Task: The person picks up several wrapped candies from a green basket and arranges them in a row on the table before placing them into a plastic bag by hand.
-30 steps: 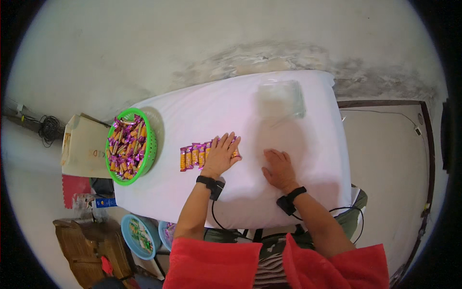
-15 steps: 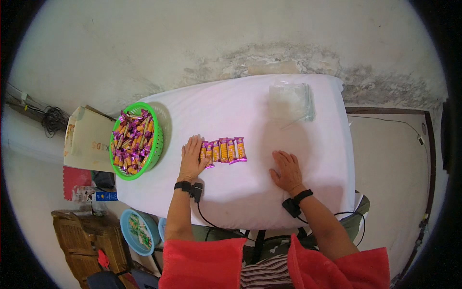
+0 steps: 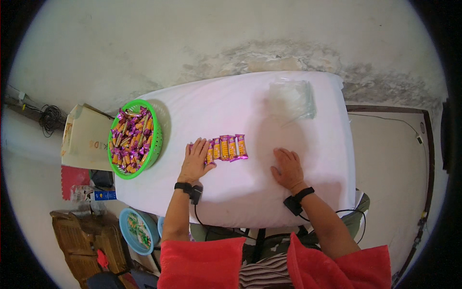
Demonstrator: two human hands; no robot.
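Note:
A row of several small snack packets (image 3: pixel 224 148), purple and orange-yellow, lies side by side on the white-covered table (image 3: pixel 250 192). My left hand (image 3: pixel 195 161) lies palm down at the row's left end, fingers stretched out and covering part of the leftmost packets. To the right of the row, apart from it, my right hand (image 3: pixel 288 168) rests on the cloth with its fingers extended and holds nothing. Both wrists wear a black strap with a small box and cable. At the table's left stands a green basket (image 3: pixel 158 139) heaped with the same kind of packets.
A stack of clear plastic bags (image 3: pixel 291 98) lies at the far right of the table, near the stained wall. Beyond the basket is a cream-coloured box (image 3: pixel 84 139). Below the left edge sit a blue basin (image 3: pixel 126 236) holding green-and-white pieces and a wooden chair (image 3: pixel 82 245).
My left hand has shifted a little right, onto the left end of the row, hiding more of the packets there. My right hand has stayed nearly in place.

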